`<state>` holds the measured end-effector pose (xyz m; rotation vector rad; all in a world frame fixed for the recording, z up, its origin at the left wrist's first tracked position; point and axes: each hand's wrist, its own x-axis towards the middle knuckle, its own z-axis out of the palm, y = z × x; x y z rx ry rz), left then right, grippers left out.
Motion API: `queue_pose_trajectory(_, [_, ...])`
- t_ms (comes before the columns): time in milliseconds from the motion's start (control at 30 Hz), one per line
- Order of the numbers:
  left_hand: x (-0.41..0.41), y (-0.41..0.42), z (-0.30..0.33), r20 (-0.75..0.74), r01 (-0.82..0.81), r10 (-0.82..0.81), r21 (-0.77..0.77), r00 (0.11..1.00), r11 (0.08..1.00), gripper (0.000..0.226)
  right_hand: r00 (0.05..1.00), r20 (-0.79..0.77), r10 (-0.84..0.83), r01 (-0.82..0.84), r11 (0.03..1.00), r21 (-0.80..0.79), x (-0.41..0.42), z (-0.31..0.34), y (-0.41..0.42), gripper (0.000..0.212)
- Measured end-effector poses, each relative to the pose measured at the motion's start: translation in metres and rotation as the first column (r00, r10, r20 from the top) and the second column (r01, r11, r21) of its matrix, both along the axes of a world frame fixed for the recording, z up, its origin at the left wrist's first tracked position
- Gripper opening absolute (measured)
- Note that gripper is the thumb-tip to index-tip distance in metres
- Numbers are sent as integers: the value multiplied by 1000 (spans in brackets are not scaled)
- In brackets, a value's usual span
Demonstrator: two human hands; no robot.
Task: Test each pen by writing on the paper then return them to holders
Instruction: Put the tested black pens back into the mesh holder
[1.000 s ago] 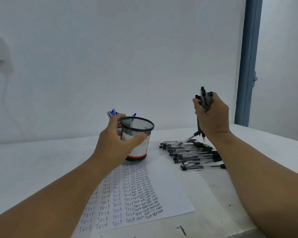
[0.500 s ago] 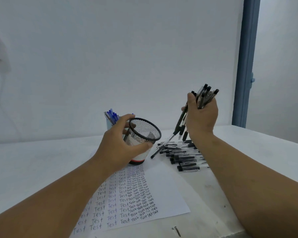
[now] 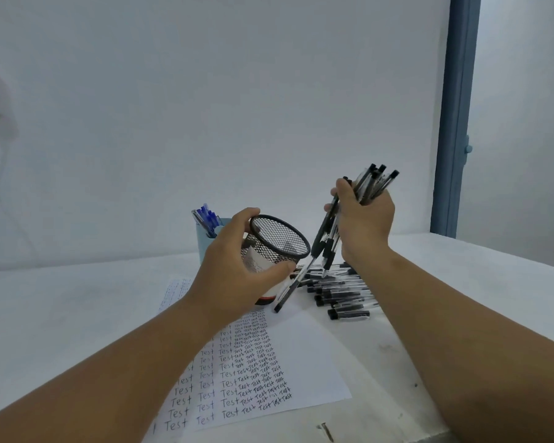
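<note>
Blue pens [image 3: 207, 217] in light-blue holder [image 3: 207, 247]

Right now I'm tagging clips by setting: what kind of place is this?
Probably a plain office or workroom desk: a white table against a bare wall, a paper filled with "Test", and pen holders beside a pile of pens.

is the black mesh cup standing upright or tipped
Tipped. The left hand holds the mesh cup with its round rim tilted toward the bundle of black pens gripped in the right hand.
</note>
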<state>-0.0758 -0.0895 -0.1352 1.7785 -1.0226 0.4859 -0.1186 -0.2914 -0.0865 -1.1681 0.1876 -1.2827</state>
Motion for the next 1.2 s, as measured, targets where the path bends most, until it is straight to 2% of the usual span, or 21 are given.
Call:
queue_pose_trajectory(267, [2, 6, 0, 32, 3, -5, 59, 999, 998, 84, 997, 12, 71, -72, 980, 185, -4, -2, -7, 24])
queue_pose_trajectory(533, [3, 5, -1, 20, 9, -10, 40, 1000, 999, 84, 990, 81, -115, 95, 971, 219, -7, 4, -19, 18])
queue_pose_trajectory(633, [4, 6, -1, -6, 5, -5, 31, 1000, 1000, 85, 982, 151, -109, 58, 949, 311, -10, 10, -16, 17])
queue_pose_trajectory(767, [3, 3, 0, 2, -19, 19, 41, 1000, 999, 89, 949, 313, -38, -93, 915, 394, -19, 23, -5, 21])
queue_pose_trajectory(867, [0, -2, 1, 21, -57, 57, 37, 998, 998, 91, 934, 357, 27, -154, 930, 333, -24, 33, 14, 22])
queue_pose_trajectory(967, [-2, -7, 1, 26, -73, 73, 9, 997, 997, 92, 945, 307, 115, -187, 958, 219, -21, 30, 40, 17])
queue_pose_trajectory(1100, [0, -9, 1, 17, -84, 86, -61, 996, 995, 89, 951, 77, 299, -300, 954, -10, -18, 13, 77, 15])
queue_pose_trajectory(1200, [5, -4, 1, 25, -83, 86, -89, 996, 992, 82, 940, -106, 325, -336, 934, -118, -16, 6, 88, 21])
